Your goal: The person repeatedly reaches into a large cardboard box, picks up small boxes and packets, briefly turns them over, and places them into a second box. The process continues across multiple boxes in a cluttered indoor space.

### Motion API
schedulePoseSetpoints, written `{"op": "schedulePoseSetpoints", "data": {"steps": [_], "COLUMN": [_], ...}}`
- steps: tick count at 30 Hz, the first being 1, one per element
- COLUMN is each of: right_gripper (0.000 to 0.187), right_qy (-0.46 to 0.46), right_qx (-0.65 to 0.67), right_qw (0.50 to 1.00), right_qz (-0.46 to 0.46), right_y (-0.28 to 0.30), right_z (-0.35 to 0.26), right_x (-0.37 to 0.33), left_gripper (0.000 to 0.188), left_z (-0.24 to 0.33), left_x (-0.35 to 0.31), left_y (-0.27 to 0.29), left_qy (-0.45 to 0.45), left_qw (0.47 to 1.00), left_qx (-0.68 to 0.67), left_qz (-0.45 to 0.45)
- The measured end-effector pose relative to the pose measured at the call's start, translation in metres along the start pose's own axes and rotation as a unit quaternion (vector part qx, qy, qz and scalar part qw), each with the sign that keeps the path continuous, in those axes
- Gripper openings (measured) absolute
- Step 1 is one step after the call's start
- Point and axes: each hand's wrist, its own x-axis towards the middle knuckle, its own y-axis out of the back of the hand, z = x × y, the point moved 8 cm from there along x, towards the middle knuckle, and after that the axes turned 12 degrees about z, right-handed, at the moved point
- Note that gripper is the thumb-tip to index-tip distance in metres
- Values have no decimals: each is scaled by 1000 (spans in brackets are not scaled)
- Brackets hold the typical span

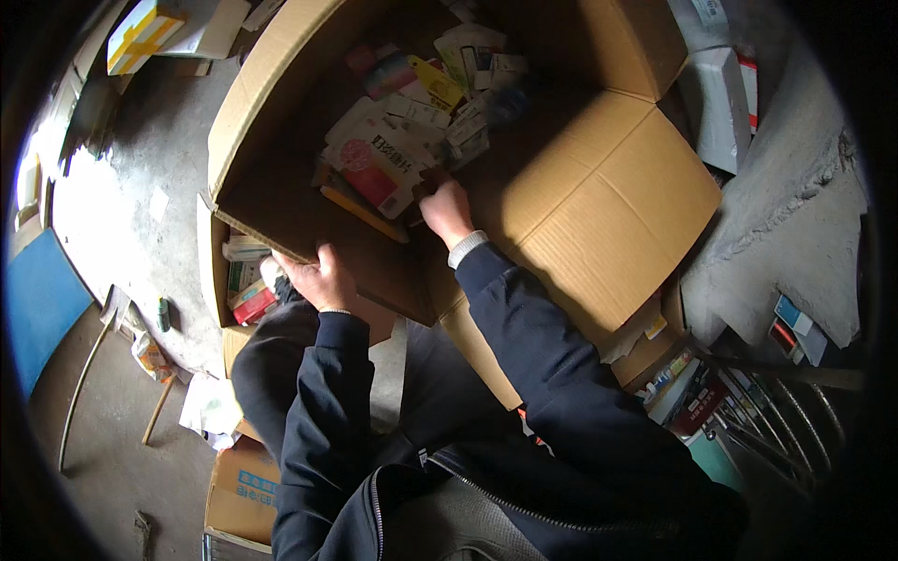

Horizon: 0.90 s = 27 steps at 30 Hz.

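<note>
A large open cardboard box lies in front of me, its flaps spread toward me. My left hand grips the edge of its near left flap, thumb on the inner face and the other fingers partly hidden behind. Inside the box, my right hand is closed, its fingertips in shadow at the lower corner of a white and red packet. Whether it pinches that packet or something smaller is hidden. Around the packet lie a yellow packet, a flat orange-yellow strip and several small cartons and papers.
Left of the flap, a smaller carton holds small packages. A closed cardboard box stands at the lower left. Sticks, papers and a blue panel lie on the floor. At the right are a broken concrete slab and a metal rack.
</note>
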Motion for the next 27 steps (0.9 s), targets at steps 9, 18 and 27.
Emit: {"op": "schedulePoseSetpoints", "data": {"steps": [9, 18, 27], "right_gripper": [54, 43, 67], "right_qy": [94, 296, 322], "right_qx": [-447, -359, -162], "right_qw": [865, 882, 906], "right_qz": [-207, -80, -221], "right_y": [-62, -14, -79], "right_z": [90, 44, 21], "right_x": [58, 175, 124], "left_gripper": [70, 64, 63], "left_z": [-12, 9, 6], "left_x": [-1, -6, -9], "left_y": [8, -6, 2], "left_qy": [117, 89, 63], "left_qw": [992, 990, 996], "left_qx": [-39, -97, -45], "left_qz": [39, 53, 37]}}
